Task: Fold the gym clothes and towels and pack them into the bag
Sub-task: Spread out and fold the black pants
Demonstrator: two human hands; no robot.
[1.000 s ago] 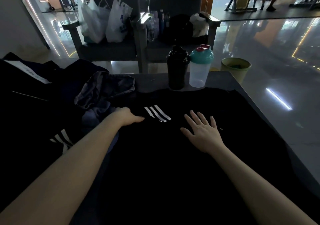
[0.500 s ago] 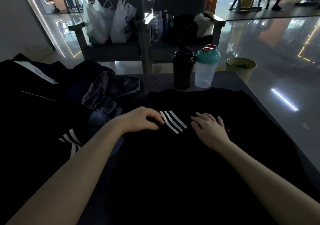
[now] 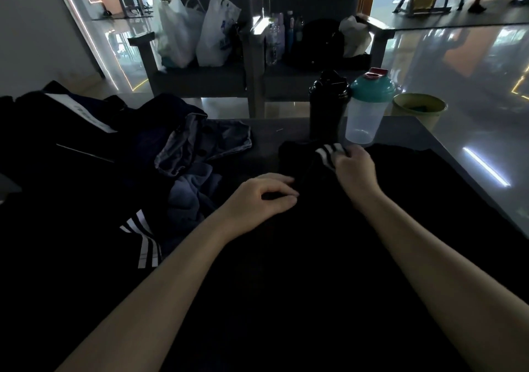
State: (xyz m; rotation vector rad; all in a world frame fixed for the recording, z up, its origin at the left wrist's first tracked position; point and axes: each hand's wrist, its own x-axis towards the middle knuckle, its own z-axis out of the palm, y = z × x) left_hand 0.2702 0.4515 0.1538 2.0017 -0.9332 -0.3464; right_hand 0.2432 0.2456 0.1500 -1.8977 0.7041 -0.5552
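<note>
On the table (image 3: 286, 131), left grip (image 3: 257, 199) and right grip (image 3: 355, 168) both clutch the black shirt (image 3: 315, 257).

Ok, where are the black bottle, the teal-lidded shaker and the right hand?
black bottle (image 3: 326, 116): head view, middle of its body.
teal-lidded shaker (image 3: 365, 122): head view, clear cup below lid.
right hand (image 3: 355, 169): head view, back of the hand.

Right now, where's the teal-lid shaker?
Head view, far edge of the table: the shaker stands right of the black bottle, just beyond the right hand.
</note>
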